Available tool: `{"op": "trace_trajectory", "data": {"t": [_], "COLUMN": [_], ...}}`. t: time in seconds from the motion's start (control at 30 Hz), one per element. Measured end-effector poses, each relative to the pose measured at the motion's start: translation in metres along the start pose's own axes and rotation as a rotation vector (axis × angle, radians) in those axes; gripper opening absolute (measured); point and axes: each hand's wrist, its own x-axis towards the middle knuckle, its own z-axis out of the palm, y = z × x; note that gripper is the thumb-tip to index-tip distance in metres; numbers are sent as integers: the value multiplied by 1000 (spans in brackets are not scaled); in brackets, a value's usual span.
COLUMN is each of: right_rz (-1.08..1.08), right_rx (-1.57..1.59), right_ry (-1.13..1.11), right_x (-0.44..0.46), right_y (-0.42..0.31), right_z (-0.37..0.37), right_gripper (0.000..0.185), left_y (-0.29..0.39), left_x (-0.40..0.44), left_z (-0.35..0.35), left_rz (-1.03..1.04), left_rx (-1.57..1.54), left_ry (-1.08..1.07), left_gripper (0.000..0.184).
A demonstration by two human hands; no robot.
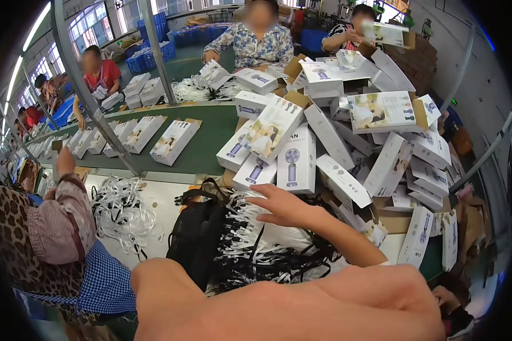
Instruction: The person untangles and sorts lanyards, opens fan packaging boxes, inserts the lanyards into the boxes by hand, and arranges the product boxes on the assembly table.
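My right hand point(287, 206) reaches in from the right, palm down, with its fingers stretched and apart. It rests on or just above a thick heap of white and black straps point(261, 241), possibly lanyards, and I see nothing gripped in it. Very close to the camera, a large patch of bare skin fills the bottom; it seems to be my left hand point(290, 310) or arm, and its fingers cannot be made out. Just beyond my right hand stand white fan boxes point(296, 162) printed with a handheld fan. A black bag point(196, 236) lies left of the straps.
A large pile of boxes, some with open flaps point(381, 111), rises at the right. More boxes point(176, 141) line the green conveyor belt point(207, 156). Co-workers sit across it, one person point(57, 227) close at left. Metal posts point(85, 85) stand along the line.
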Motion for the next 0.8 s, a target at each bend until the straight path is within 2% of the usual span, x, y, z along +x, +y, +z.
{"op": "trace_trajectory", "data": {"t": [0.1,0.17,0.27,0.33,0.4,0.47,0.63,0.73,0.8], "right_rz": [56,121,110,122,210,294,613,690,724], "right_rx": [44,92,80,90,163,199,189,29,43], "right_ry": [-10,23,207,378,470,525,609,611,560], "right_x": [-18,-25,-34,-44,-62,-85,-144,-167,-176], "right_y": [-5,-10,-22,-30,-36,-34,-26,-29,-33], "right_z": [-13,-27,-58,-74,-82,-77,-35,3,22], "right_gripper": [49,43,40,37,33,30,25,24,22], "left_y": [0,-13,-31,-66,-101,-134,-179,-202,-222], "left_x": [-20,-3,18,-8,-42,-78,-105,-94,-83], "left_z": [18,19,22,17,11,8,23,30,36], "left_rz": [-56,-97,-169,-225,-405,-514,-533,-506,-404], "left_rx": [-22,-49,-92,504,681,712,759,716,847], "left_ry": [-26,-51,-100,16,91,132,78,21,-109], "left_gripper": [8,10,12,10,9,11,12,17,25]}}
